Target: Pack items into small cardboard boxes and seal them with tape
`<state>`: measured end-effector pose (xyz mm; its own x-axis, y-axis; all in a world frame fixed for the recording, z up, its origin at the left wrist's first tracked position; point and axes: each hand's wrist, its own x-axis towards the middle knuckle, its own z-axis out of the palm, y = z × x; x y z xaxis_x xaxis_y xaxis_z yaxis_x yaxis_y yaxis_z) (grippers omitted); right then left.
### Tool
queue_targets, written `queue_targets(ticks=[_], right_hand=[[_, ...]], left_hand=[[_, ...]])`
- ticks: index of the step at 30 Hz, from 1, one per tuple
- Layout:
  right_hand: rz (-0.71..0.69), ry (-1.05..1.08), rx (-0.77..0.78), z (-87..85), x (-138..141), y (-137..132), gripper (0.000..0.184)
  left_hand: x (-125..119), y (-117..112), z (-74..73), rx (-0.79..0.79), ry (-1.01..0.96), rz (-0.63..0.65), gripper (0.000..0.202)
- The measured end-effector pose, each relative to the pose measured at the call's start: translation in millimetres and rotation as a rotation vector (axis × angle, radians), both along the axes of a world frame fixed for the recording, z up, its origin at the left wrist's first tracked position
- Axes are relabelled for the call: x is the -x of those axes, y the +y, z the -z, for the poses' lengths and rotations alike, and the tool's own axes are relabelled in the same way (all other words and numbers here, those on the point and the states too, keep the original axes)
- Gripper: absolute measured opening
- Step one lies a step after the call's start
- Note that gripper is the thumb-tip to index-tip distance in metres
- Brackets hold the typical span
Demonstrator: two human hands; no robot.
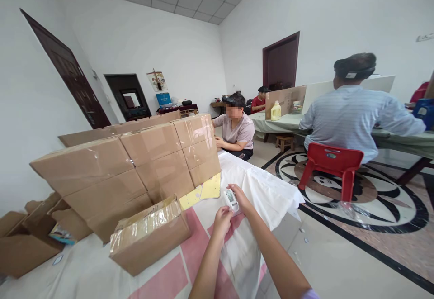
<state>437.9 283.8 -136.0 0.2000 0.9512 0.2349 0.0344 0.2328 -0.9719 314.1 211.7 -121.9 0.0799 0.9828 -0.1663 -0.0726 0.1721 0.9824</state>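
Observation:
Both hands are closed around a small white plastic device with a greyish-green window on its face and a ring-shaped lower end. My left hand pinches it near the bottom. Fingers of my right hand grip its upper right side; part of them is hidden behind it. The device is held above a table covered with a white and pink cloth. Beyond it lie yellow dotted sheets on the cloth. Left of my hands sits an open-topped cardboard box with shiny tape.
Stacked cardboard boxes form a wall across the table. More open cartons stand at far left. A person sits across the table's far corner. Another sits on a red chair at right, by a long table.

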Motion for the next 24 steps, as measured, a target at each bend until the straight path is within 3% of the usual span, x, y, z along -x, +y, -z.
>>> queue_targets(ticks=[8, 17, 24], right_hand=[[0.004, 0.127, 0.043, 10.1, 1, 9, 0.062], [-0.012, 0.175, 0.057, 12.1, 1, 13, 0.056], [-0.005, 0.177, 0.050, 12.9, 1, 12, 0.049]], left_hand=[[6, -3, -3.5, 0.103, -0.047, 0.054, 0.038], [13, 4, -10.9, 0.153, -0.122, 0.105, 0.043], [11, 29, -27.5, 0.336, -0.139, 0.231, 0.013]])
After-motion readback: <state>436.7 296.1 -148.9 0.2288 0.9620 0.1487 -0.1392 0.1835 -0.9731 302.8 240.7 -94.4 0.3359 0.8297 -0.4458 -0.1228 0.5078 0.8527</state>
